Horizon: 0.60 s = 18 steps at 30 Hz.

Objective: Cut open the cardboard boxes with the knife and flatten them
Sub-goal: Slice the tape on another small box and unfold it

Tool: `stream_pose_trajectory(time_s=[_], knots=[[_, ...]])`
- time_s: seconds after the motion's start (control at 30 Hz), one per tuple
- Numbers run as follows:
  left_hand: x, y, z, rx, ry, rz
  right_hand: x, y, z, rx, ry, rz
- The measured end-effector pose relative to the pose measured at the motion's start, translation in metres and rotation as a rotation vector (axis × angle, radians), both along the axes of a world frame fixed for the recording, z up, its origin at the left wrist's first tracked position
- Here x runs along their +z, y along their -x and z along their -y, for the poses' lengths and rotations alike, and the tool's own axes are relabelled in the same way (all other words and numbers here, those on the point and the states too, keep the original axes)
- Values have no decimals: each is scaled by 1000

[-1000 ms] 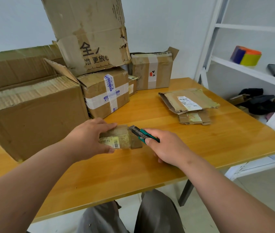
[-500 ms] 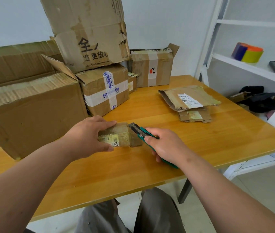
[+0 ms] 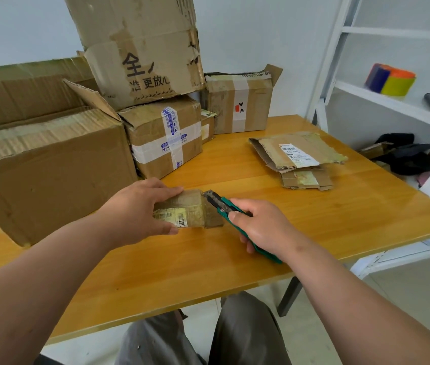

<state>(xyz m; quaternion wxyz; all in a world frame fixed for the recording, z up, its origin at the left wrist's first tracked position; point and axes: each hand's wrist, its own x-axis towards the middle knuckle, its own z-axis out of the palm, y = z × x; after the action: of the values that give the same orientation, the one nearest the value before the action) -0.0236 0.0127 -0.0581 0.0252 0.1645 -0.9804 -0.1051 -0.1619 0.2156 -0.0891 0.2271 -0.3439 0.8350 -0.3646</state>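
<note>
Left hand (image 3: pixel 140 209) reaches over small taped box (image 3: pixel 186 213) near table's (image 3: pixel 182 267) front centre, fingers and thumb clamping it. Right hand (image 3: pixel 258 227) grasps green utility knife (image 3: pixel 224 206), tip against box's right end. Box closed, contents unseen. Flattened cardboard (image 3: pixel 298 156) lies far right.

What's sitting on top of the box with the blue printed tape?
A larger torn box with black Chinese print rests tilted on the blue-taped box. Its top runs out of frame. Where the two boxes meet at the back is hidden, as are any contents.
</note>
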Motion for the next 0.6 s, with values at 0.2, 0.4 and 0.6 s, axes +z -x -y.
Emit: stream_pose_trajectory(time_s=[0.2,0.4,0.6], knots=[[0,2,2,5,13,45,2,3,3,10,-9,4],[3,6,6,-7,-7,112,1,3,2,40,-43,-16],[1,7,8,-8,-42,117,3,2,-4,63,-77,7]])
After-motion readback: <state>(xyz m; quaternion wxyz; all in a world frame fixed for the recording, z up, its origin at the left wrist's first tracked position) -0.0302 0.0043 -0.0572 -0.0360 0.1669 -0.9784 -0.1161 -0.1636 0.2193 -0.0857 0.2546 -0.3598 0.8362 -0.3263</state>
